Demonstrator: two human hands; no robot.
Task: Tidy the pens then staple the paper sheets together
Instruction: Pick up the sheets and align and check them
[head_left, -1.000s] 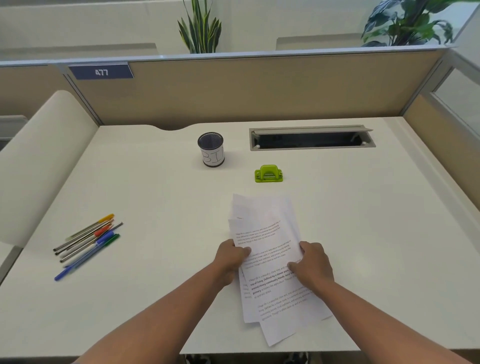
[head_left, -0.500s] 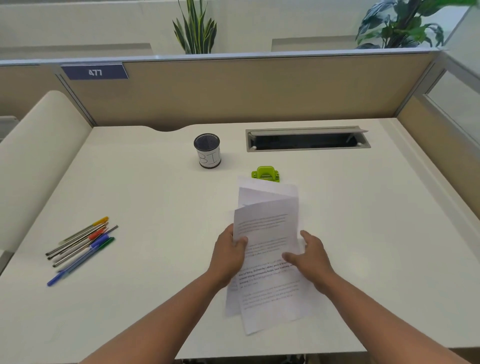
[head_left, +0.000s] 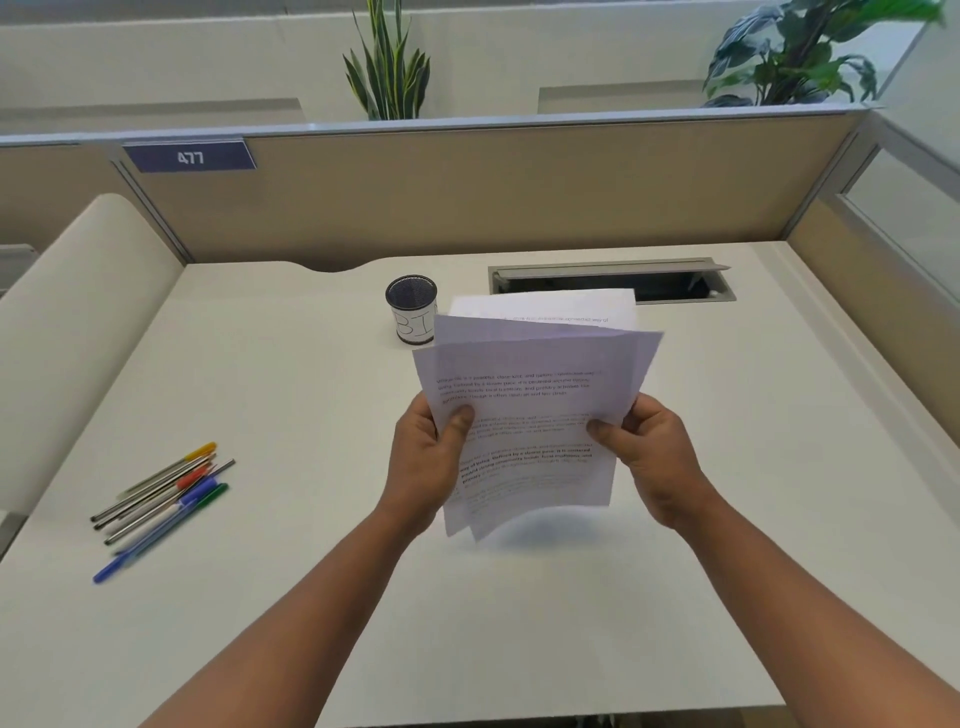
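Several printed paper sheets (head_left: 535, 395) are held up off the white desk (head_left: 291, 395), fanned unevenly. My left hand (head_left: 431, 457) grips their left edge with the thumb on top. My right hand (head_left: 649, 452) grips their right edge. Several pens (head_left: 161, 499) with yellow, red, blue and green caps lie loose in a bunch at the desk's left. A dark mesh pen cup (head_left: 412, 316) with a white label stands upright at the back, just left of the sheets. The green stapler is hidden behind the raised sheets.
An open grey cable tray (head_left: 675, 283) is set into the desk at the back right. Beige partition walls (head_left: 467, 192) close off the back and right. A curved cream panel (head_left: 78, 322) borders the left side.
Both hands have lifted the sheets from flat on the desk into the air and tilted them up. The sheets now cover the green stapler.
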